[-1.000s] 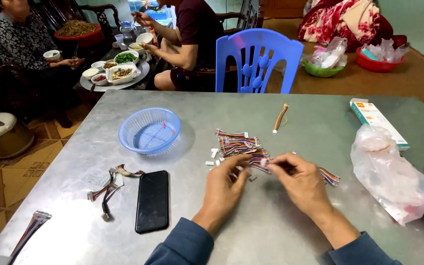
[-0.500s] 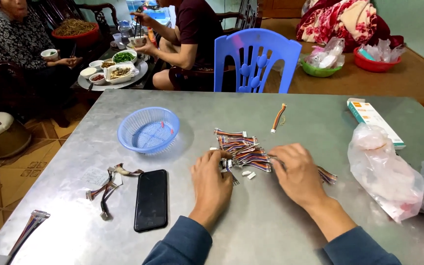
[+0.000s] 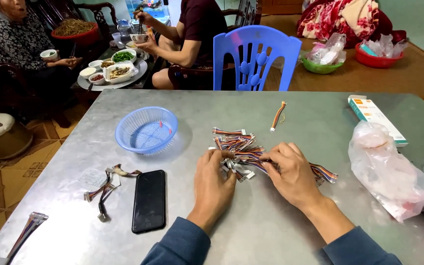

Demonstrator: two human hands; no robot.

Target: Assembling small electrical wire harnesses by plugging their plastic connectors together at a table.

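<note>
Head view: left hand (image 3: 213, 180) and right hand (image 3: 290, 172) both pinch into the pile of multicoloured ribbon cables (image 3: 244, 149) mid-desk (image 3: 271, 230). Blue basket (image 3: 146, 130) holds almost nothing; judged early, most cables unsorted. One stray cable (image 3: 277, 116) lies apart.

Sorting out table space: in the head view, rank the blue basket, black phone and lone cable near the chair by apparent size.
1. blue basket
2. black phone, though it lies nearer the camera
3. lone cable, clearly smallest
</note>
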